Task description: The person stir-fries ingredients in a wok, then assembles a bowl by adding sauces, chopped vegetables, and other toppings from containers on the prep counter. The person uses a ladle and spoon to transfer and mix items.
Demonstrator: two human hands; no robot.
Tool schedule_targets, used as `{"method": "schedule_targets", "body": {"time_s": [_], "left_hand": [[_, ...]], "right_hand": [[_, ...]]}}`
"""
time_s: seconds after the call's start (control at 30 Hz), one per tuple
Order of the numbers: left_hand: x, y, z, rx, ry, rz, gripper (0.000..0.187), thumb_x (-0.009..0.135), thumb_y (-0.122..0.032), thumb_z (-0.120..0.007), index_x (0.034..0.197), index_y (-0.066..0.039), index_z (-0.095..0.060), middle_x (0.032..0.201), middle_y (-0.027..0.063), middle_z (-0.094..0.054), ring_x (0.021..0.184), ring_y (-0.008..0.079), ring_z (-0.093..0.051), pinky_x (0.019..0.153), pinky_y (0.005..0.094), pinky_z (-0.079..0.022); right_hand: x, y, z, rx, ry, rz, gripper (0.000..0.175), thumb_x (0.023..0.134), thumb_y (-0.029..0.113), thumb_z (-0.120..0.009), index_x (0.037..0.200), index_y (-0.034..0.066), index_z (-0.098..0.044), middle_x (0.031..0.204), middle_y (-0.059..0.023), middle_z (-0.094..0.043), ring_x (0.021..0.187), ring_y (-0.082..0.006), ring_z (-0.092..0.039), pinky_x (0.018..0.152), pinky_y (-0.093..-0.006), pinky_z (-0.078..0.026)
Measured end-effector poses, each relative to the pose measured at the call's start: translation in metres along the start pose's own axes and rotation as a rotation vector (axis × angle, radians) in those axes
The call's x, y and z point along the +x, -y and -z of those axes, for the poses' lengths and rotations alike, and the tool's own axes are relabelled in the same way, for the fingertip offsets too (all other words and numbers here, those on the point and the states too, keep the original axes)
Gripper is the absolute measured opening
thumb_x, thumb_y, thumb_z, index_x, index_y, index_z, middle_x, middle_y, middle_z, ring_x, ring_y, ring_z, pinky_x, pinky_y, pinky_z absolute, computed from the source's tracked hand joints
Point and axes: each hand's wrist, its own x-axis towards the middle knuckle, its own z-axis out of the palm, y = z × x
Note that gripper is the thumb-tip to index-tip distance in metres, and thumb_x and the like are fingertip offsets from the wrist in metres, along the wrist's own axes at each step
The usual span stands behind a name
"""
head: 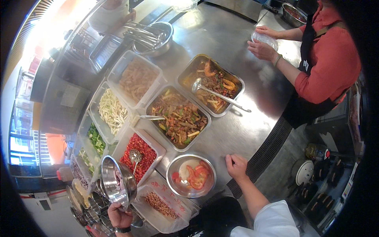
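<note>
My left hand [120,215] grips the rim of a steel mixing bowl [130,185], tilted, with some pale purplish pieces inside. My right hand [237,166] is loosely closed above the counter's edge, with nothing visible in it. Between the hands, a steel bowl [191,194] holds sliced tomatoes [197,177] and something pale. Beside it a plastic-lined tub [157,226] contains peanuts [160,204]. Behind the tilted bowl, a perforated spoon [135,155] rests in a tub of chopped red chillies [145,148].
Two steel pans [208,123] [241,86] of cooked food stand on the steel counter [234,133], one with a ladle [219,94]. Vegetable tubs [103,130] line the left. A bowl of utensils [165,44] stands behind. A co-worker [322,68] holds clear plastic containers [264,41] at right.
</note>
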Motion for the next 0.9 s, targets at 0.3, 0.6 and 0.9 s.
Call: {"method": "schedule_targets", "body": {"time_s": [0.3,0.6,0.9], "left_hand": [[-0.008,0.001,-0.006,0.026,-0.064,-0.046,0.020,0.070,-0.010,-0.051,0.089,-0.005,-0.058,0.076,0.0053,-0.066,0.056,0.0193,-0.061,0.042,0.0288,-0.048],[-0.018,-0.001,-0.005,0.013,0.066,-0.016,0.011,0.071,-0.012,-0.053,0.079,-0.006,-0.058,0.067,0.0046,-0.062,0.051,0.0194,-0.058,0.042,0.0295,-0.046],[-0.031,-0.007,0.003,-0.049,0.030,-0.034,0.028,0.068,-0.012,-0.055,0.094,-0.004,-0.059,0.073,0.0066,-0.064,0.051,0.0192,-0.056,0.044,0.0305,-0.045]], "right_hand": [[0.003,0.008,0.002,0.015,-0.003,-0.006,0.027,0.080,0.010,-0.064,0.058,0.0032,-0.051,0.055,-0.0130,-0.049,0.050,-0.0299,-0.050,0.047,-0.0391,-0.037],[0.001,0.010,0.000,-0.057,-0.021,0.002,0.028,0.082,0.014,-0.062,0.058,0.0038,-0.052,0.056,-0.0129,-0.051,0.051,-0.0303,-0.051,0.049,-0.0404,-0.038],[-0.003,0.008,-0.004,-0.093,-0.022,-0.019,0.030,0.083,0.017,-0.061,0.058,0.0035,-0.053,0.056,-0.0142,-0.051,0.051,-0.0317,-0.051,0.049,-0.0419,-0.038]]}}
